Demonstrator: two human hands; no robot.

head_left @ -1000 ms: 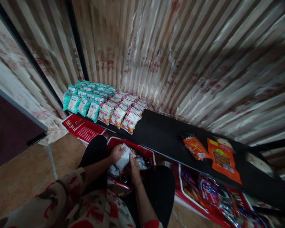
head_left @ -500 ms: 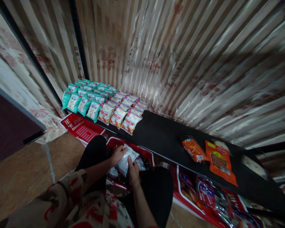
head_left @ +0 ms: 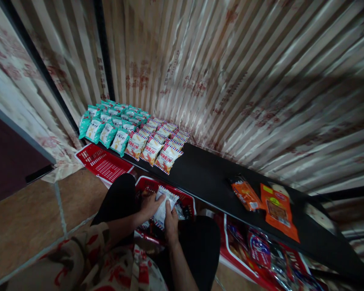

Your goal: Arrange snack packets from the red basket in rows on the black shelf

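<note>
Between both hands I hold a white snack packet (head_left: 164, 202) over a red basket (head_left: 191, 202) that sits between my knees. My left hand (head_left: 151, 205) grips the packet's left side, fingers closed. On its right side, my right hand (head_left: 171, 221) is closed with the thumb on the front face. More packets in silvery and dark wrappers (head_left: 182, 211) lie in the basket below, partly hidden by my hands. Several rows of white-and-orange snack packets (head_left: 166, 157) stand on the black shelf (head_left: 208, 169), beside rows of teal packets (head_left: 120, 141) at the left end.
An orange-and-black packet (head_left: 245, 193) and a flat orange packet (head_left: 279, 210) lie on the shelf's right part. Under the shelf are a red basket (head_left: 104, 165) at left and a basket of mixed packets (head_left: 261, 248) at right. A pleated curtain (head_left: 218, 72) hangs behind.
The packet in my hands has turned a little more upright, and my left hand has shifted slightly lower on it. Packets on the shelf stay in place.
</note>
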